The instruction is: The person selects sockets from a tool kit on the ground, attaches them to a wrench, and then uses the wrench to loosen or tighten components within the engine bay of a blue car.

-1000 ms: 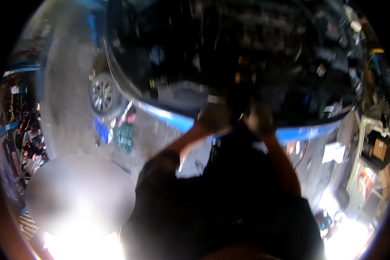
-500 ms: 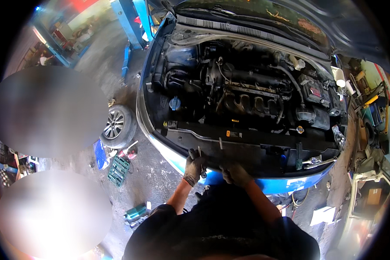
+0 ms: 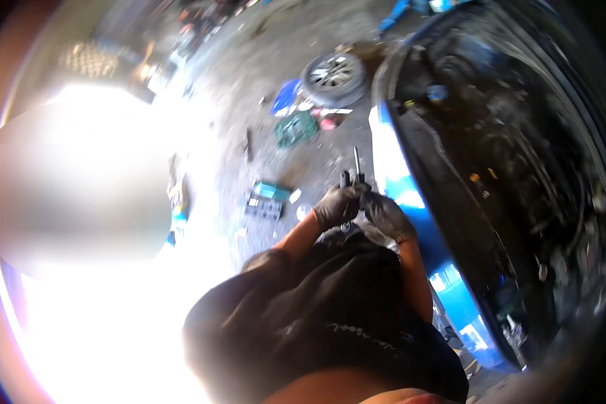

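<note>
My gloved left hand point(image 3: 335, 205) is closed around dark-handled tools point(image 3: 345, 180), one with a long thin metal shaft point(image 3: 357, 159) pointing away from me. My gloved right hand point(image 3: 384, 214) meets it, fingers curled at the same tools; exactly which piece each hand grips is hard to tell. Both hands are just left of the blue car's front bumper point(image 3: 398, 158), in front of my dark shirt.
The open engine bay point(image 3: 491, 161) fills the right. On the floor point(image 3: 229, 81) lie a loose wheel point(image 3: 332, 77), a blue flat item point(image 3: 286, 96), a green tool case point(image 3: 296, 128), a turquoise case point(image 3: 271, 190) and a dark tray point(image 3: 262, 206). Bright light washes out the left.
The view has swung left, moving the car from ahead to my right. My hands, apart over the bumper half a second ago, have come together on the tools beside it.
</note>
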